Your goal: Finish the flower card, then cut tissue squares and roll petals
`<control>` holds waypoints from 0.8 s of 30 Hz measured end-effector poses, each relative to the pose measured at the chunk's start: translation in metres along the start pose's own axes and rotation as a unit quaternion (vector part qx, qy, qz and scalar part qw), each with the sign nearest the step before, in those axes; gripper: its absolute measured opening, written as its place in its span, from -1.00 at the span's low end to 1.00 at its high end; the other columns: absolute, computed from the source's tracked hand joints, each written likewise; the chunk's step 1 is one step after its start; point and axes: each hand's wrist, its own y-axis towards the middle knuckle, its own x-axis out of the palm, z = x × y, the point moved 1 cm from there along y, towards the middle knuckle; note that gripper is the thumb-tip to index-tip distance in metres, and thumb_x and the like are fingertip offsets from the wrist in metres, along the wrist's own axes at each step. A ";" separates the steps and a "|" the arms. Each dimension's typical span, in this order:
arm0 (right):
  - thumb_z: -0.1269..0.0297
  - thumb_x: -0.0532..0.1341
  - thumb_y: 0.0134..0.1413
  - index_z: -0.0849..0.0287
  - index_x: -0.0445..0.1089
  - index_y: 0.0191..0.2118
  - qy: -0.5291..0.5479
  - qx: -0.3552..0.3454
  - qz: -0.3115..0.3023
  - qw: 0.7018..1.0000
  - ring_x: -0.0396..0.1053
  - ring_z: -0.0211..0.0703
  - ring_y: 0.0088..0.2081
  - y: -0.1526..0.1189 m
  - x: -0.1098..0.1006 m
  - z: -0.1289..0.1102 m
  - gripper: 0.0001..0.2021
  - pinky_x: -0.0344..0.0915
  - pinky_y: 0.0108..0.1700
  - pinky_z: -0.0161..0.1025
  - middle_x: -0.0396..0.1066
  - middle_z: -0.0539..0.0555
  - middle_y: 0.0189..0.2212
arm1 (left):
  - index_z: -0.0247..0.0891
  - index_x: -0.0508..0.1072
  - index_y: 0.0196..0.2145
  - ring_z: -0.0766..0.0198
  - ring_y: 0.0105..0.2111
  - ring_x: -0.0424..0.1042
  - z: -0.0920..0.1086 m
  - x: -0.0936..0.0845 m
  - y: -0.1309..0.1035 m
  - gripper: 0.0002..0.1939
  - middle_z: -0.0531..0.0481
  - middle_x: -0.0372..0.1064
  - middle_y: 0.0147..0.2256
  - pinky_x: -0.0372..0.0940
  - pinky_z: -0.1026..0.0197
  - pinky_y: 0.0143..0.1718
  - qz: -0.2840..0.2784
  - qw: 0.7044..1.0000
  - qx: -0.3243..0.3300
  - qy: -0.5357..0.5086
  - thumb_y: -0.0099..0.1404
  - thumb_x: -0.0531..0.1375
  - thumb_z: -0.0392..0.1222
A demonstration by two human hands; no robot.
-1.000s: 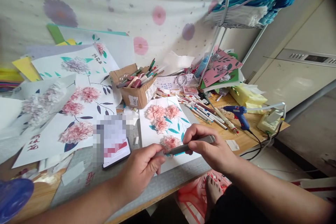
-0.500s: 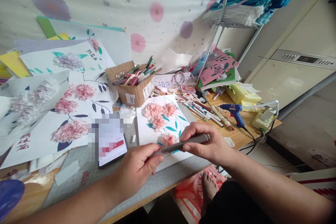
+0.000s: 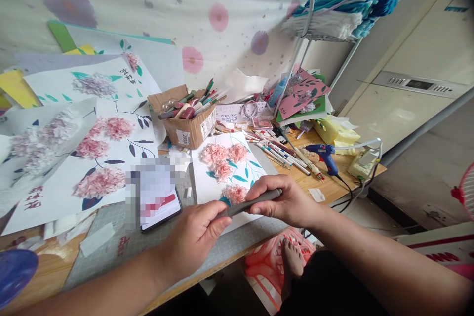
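Note:
Between my two hands a dark grey marker pen (image 3: 252, 202) is held slantwise above the sheet. My left hand (image 3: 196, 229) pinches its lower left end, which the fingers partly hide. With fingertips and thumb, my right hand (image 3: 277, 200) grips the body near the other end. Beneath lies a white sheet (image 3: 202, 192) with pink crinkled paper flowers (image 3: 222, 158) and teal painted leaves (image 3: 240, 178); the hands and pen cover its lower right part. A phone (image 3: 159, 207) with a partly blurred screen rests left of the sheet.
Behind stands a cardboard box (image 3: 181, 136) full of pens. Loose markers (image 3: 285, 155) and a blue glue gun (image 3: 326, 157) with its cable lie to the right. More flower pictures (image 3: 122, 158) cover the left side. The cutting mat (image 3: 148, 249) reaches the table's front edge.
My right hand has moved left toward my left hand, along with the pen. The light gap near the pen's left end no longer shows. The view has shifted slightly.

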 end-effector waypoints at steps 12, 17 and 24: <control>0.22 0.42 -0.07 0.27 0.45 -0.40 -0.050 -0.015 -0.034 0.998 0.26 -0.37 -0.52 0.003 0.004 -0.020 -0.77 0.19 -0.48 -0.41 0.41 0.02 -0.50 | -0.21 0.28 -0.43 0.33 -0.59 0.15 0.011 0.006 -0.008 -0.66 0.15 0.12 -0.60 0.06 0.29 -0.54 -0.020 0.997 -0.034 -0.071 0.40 -0.04 0.03; 0.11 0.45 -0.16 0.27 0.47 -0.37 0.111 0.023 -0.045 0.992 0.30 -0.37 -0.55 0.005 0.008 -0.016 -0.67 0.19 -0.49 -0.42 0.41 -0.01 -0.55 | -0.20 0.25 -0.46 0.35 -0.57 0.15 0.016 0.003 -0.012 -0.66 0.14 0.13 -0.57 0.06 0.32 -0.52 -0.001 0.997 0.015 -0.076 0.40 -0.03 0.03; 0.16 0.44 -0.12 0.29 0.49 -0.38 0.165 0.075 -0.126 0.975 0.36 -0.37 -0.52 0.001 0.022 0.002 -0.72 0.27 -0.45 -0.43 0.43 0.00 -0.53 | -0.20 0.36 -0.31 0.32 -0.57 0.35 0.004 0.012 -0.010 -0.51 0.08 0.33 -0.54 0.13 0.33 -0.55 -0.050 0.995 0.091 0.003 0.39 -0.10 0.24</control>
